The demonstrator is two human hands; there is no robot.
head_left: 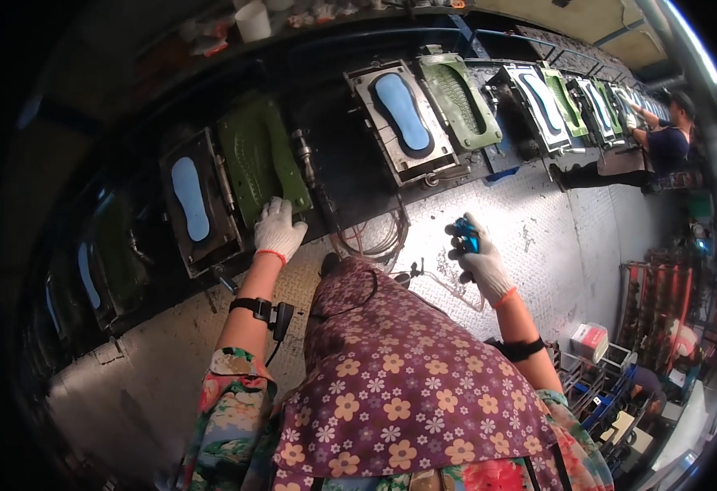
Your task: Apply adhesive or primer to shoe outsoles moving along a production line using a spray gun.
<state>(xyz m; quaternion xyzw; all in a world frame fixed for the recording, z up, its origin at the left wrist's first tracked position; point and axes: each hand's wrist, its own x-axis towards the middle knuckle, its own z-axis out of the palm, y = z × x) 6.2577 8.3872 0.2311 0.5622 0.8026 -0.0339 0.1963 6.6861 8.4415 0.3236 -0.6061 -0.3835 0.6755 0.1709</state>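
My left hand [279, 229], in a white glove with an orange cuff, is at the near edge of a green mould half [259, 159], its fingers curled over the rim. That half stands opened beside a dark metal mould frame [221, 204] with a blue shoe sole [190, 199] in it. Over the floor to the right, my right hand [483, 260], gloved the same way with dark finger pads, is closed around a small blue tool [467, 236]. The fingers cover most of the tool, so its kind is unclear.
Another opened mould holds a blue sole [403, 112] beside its green half [460, 100]; more moulds continue along the bench both ways. Coiled hoses [375, 237] hang at the bench edge. A co-worker [669, 147] works far right. A red rack [657, 307] stands behind.
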